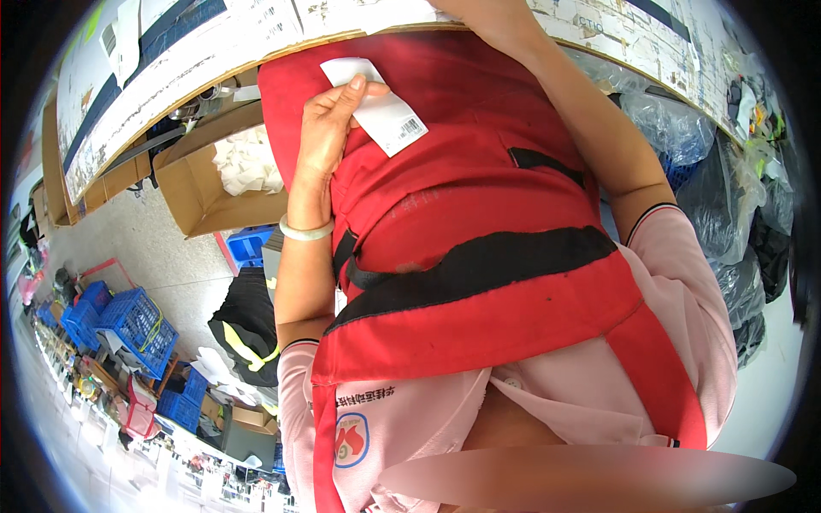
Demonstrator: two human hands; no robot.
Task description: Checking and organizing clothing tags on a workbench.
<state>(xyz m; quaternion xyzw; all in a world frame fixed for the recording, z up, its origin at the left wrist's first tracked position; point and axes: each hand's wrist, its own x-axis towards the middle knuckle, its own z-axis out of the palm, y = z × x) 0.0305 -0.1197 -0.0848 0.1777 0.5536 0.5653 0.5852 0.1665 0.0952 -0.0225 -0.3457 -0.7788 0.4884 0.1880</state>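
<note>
Between the thumb and fingers of my left hand [329,120] is a white paper label [376,107], closed in a pinch. The strip slants across the front of my red apron [479,179], and a small barcode is printed near its lower end. A pale bangle [306,232] circles my left wrist. My right hand [479,12] reaches over the edge of the white worktable [342,15]. The upper rim of the picture cuts off its fingers, so whatever they touch is hidden.
An open cardboard box [190,195] with white scraps [250,162] stands below the table at left. Blue plastic crates [141,329] and a black bundle with a yellow-green strip [248,312] are on the floor. Filled plastic bags [727,201] crowd the right side.
</note>
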